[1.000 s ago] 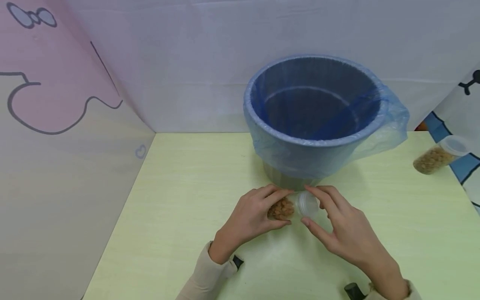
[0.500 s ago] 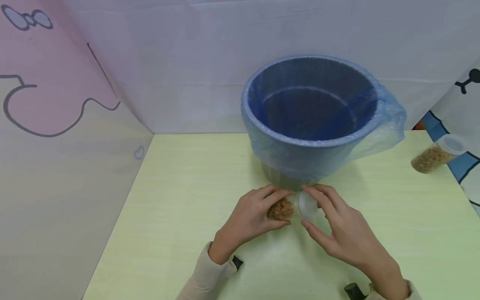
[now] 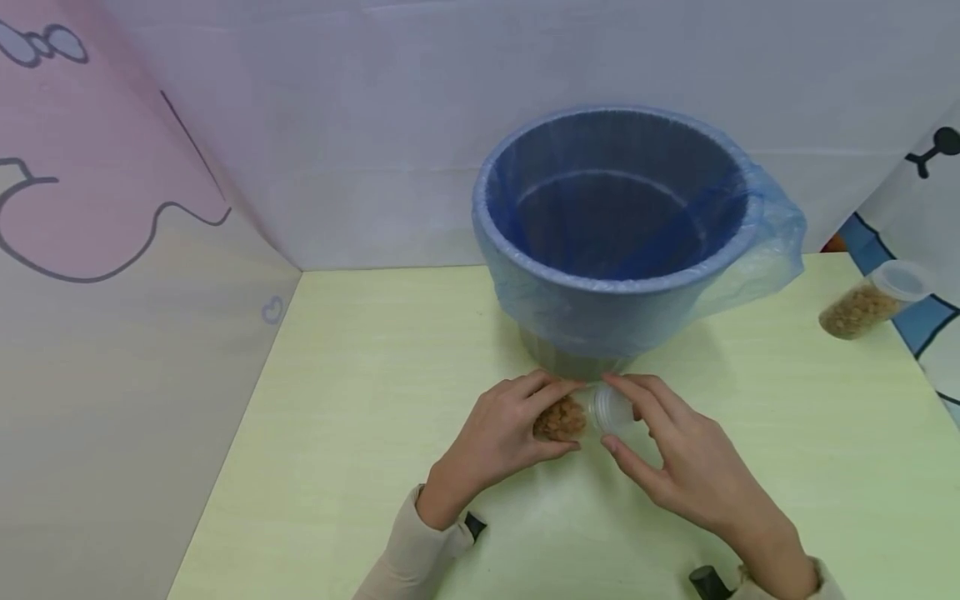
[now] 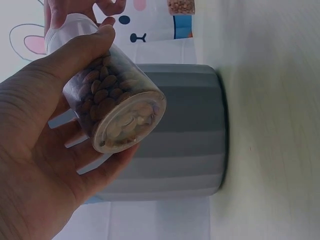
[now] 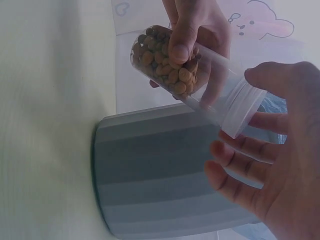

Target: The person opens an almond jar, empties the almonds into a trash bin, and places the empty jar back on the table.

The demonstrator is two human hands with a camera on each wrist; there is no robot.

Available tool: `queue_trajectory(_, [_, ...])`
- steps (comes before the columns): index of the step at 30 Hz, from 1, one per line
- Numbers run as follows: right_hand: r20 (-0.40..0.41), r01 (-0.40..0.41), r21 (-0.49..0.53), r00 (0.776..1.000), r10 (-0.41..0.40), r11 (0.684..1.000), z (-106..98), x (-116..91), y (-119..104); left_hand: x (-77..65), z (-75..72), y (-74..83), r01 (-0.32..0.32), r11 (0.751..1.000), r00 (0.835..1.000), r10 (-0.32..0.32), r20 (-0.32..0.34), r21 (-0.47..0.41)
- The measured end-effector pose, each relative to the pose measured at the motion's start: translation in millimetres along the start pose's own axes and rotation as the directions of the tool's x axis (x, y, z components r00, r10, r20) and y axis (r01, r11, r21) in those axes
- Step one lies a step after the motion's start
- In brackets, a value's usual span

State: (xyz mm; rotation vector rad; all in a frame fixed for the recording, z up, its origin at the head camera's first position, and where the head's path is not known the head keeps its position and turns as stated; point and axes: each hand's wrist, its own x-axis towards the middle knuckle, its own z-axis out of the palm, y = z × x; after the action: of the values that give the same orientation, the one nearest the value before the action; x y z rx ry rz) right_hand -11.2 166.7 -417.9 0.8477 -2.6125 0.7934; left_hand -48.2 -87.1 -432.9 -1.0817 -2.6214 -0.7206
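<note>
Left hand [image 3: 501,429]: fingers are gripping a jar [image 4: 117,102] of nuts [image 5: 164,62]. Right hand [image 3: 686,458]: fingers are curving round its lid [image 5: 243,110], seemingly pinching it.

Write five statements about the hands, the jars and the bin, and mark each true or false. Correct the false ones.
1. The left hand holds a clear jar with brown nut-like pieces inside. True.
2. The right hand touches the jar's whitish lid. True.
3. That lid lies loose on the table. False: it is on the jar in the left hand.
4. A blue bag lines the bin. True.
5. A second jar sits inside the bin. False: it is outside the bin, on the table.
</note>
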Motion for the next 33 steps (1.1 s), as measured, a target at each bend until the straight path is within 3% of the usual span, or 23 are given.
queue_trajectory(17, [-0.023,-0.039,-0.013,0.999,0.039,0.999,0.8,-0.9,0.1,0.2,1.8,0.1,-0.003,1.000,1.000,0.003,0.001,0.001])
queue_trajectory(33, [-0.042,0.039,0.026,0.998,-0.038,0.999,0.1,-0.3,2.1,1.8,2.0,0.2,0.007,1.000,1.000,-0.007,0.003,0.010])
